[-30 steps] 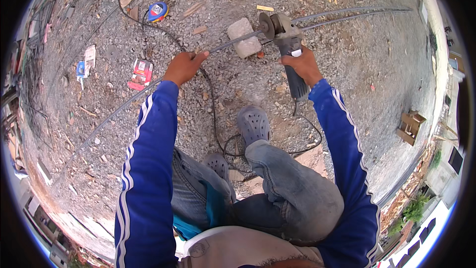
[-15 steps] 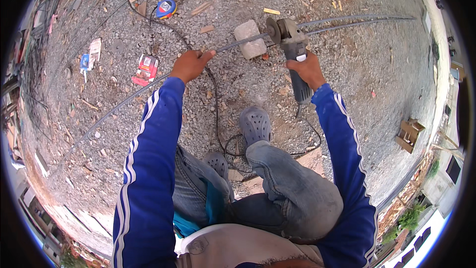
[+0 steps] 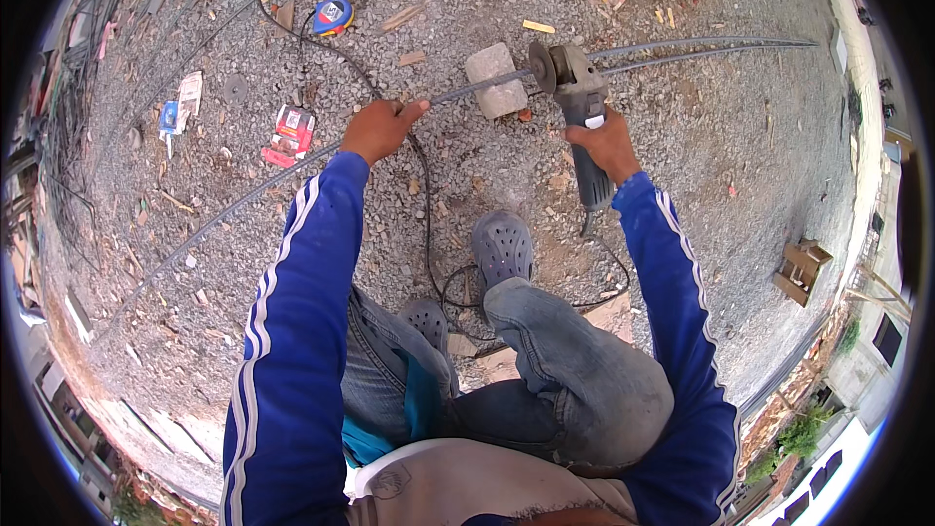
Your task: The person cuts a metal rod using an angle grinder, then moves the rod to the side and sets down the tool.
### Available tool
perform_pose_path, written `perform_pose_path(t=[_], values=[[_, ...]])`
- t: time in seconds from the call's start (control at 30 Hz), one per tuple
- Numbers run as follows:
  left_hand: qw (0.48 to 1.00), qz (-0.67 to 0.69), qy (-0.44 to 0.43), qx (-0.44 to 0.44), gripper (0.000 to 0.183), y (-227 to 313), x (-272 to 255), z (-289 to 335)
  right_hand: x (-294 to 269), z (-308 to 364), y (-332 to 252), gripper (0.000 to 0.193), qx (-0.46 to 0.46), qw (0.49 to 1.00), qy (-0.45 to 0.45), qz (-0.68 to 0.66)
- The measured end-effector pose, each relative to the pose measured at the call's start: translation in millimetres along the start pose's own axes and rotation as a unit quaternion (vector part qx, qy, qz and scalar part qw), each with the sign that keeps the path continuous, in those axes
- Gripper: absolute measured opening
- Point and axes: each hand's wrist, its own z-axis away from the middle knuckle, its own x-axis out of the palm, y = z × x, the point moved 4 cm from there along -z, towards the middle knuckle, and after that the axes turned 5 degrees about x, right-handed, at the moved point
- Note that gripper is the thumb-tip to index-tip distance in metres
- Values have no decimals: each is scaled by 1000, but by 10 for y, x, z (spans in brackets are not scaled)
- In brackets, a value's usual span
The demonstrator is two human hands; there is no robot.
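Note:
My left hand (image 3: 380,131) is closed around a long steel reinforcing bar (image 3: 251,197) that runs from the lower left up toward the right. The bar lies across a grey concrete block (image 3: 496,97). In my right hand (image 3: 610,144) is an angle grinder (image 3: 584,88), gripped by its dark body. Its cutting disc (image 3: 542,67) stands at the bar, just right of the block; I cannot tell whether it touches. Beyond the grinder, bent lengths of bar (image 3: 701,47) stretch off to the right.
A black power cord (image 3: 425,205) loops over the gravel around my grey clogs (image 3: 503,245). Far left lie a blue tape measure (image 3: 331,17) and a red-white carton (image 3: 289,135). Tangled thin rods (image 3: 73,151) line the left edge. An open cardboard box (image 3: 803,271) sits at right.
The view has shifted slightly, moving the scene a little right and down. Both hands keep their holds, and the grinder stays beside the block.

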Motion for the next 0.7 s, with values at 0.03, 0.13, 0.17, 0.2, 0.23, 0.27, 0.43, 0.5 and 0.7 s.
perform_pose_path(t=[0.03, 0.13, 0.17, 0.2, 0.23, 0.27, 0.43, 0.5, 0.7], values=[[1000, 0, 0, -5, 74, 2, 1, 3, 0, 10, -3, 43, -5, 1000, 0, -3], [1000, -1, 3, -9, 73, 15, 0, 11, -7, 28, -2, 43, -13, 1000, 2, -15], [1000, -2, 3, -9, 73, 17, -1, 13, -7, 31, 5, 43, -9, 1000, 1, -8], [1000, -2, 6, -7, 73, 20, -6, 14, -7, 30, 21, 43, 4, 1000, 0, 4], [1000, -2, 2, -7, 73, 18, -6, 13, -7, 31, 20, 43, -6, 1000, 0, 0], [1000, -1, -4, -9, 73, 12, -3, 12, -8, 33, 27, 43, -7, 1000, 2, 4], [1000, -1, 3, -1, 73, -3, 12, 3, -6, 40, 63, 42, 0, 1000, 7, -12], [1000, -3, 5, -4, 73, -13, 18, 0, -15, 40, 67, 43, 7, 1000, 15, 21], [1000, -9, 14, 3, 74, -24, 22, -4, -23, 31, 20, 43, -8, 1000, 15, 19]])
